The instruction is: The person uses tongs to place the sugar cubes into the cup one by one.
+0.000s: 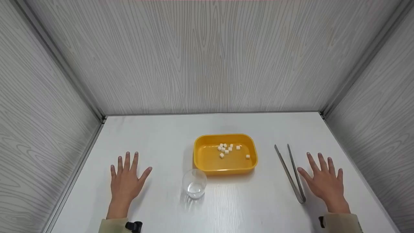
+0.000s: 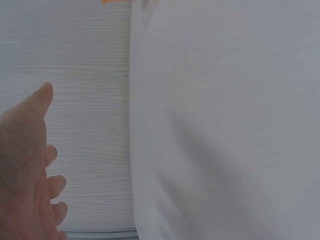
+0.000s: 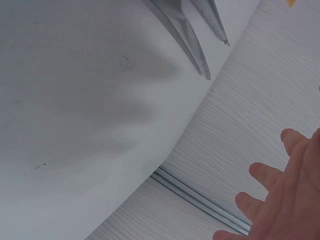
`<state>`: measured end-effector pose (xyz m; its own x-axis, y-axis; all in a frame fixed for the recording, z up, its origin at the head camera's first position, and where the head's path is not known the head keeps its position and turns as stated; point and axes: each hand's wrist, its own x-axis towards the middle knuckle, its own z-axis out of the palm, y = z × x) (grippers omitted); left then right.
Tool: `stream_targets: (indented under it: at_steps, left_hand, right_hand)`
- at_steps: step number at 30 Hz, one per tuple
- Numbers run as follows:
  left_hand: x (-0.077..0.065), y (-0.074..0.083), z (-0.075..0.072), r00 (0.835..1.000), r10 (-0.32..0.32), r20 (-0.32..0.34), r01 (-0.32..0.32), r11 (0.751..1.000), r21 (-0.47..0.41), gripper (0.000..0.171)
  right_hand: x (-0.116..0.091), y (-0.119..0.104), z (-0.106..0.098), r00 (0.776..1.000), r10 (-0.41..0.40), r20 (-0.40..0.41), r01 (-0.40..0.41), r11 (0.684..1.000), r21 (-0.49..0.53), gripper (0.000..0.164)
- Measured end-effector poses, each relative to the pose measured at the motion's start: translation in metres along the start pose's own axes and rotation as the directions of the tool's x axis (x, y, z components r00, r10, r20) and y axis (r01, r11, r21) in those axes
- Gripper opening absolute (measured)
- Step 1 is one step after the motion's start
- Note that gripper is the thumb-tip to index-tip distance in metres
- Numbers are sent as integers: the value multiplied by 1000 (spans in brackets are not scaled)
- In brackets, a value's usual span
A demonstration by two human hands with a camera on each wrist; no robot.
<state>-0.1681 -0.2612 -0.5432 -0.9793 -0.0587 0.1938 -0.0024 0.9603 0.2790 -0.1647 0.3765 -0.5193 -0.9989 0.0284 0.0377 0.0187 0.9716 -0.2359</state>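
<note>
My left hand [image 1: 125,183] is spread over the left side of the white table, fingers straight, holding nothing. To its right stands a clear glass cup [image 1: 195,184]. Behind the cup is a yellow rectangular tray [image 1: 210,165] with several small white cubes [image 1: 223,149] in it. My right hand [image 1: 326,183] is spread on the right, fingers straight, just right of metal tongs [image 1: 291,174] that lie with their tips apart, pointing away from me. In the right wrist view the tongs [image 3: 185,35] appear at the top, apart from the right hand [image 3: 290,200].
Grey wood-grain panels form a back wall [image 1: 210,58], a left wall [image 1: 35,123] and a right wall [image 1: 378,123] around the white tabletop [image 1: 155,136]. The cup stands close to the tray's front left corner.
</note>
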Motion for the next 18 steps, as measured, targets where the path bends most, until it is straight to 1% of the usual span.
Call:
stream_targets:
  at_steps: [5, 10, 13, 18]
  left_hand:
    - [-3, 7, -2, 1000, 11, 5, -11, 1000, -16, 93]
    - [-5, 17, -3, 999, 32, 15, -32, 999, -30, 102]
    - [-7, 25, -3, 998, 56, 18, -55, 998, -44, 107]
    - [-10, 38, 2, 993, 106, 58, -100, 990, -97, 114]
  right_hand:
    - [-1, -4, 3, 1000, -13, -11, 13, 1000, 4, 79]
    - [-3, -8, 7, 999, -31, -17, 31, 1000, 1, 79]
    - [-4, -11, 10, 1000, -25, -11, 25, 1000, 15, 79]
    - [-4, -14, 14, 1000, -3, 25, 2, 999, 45, 81]
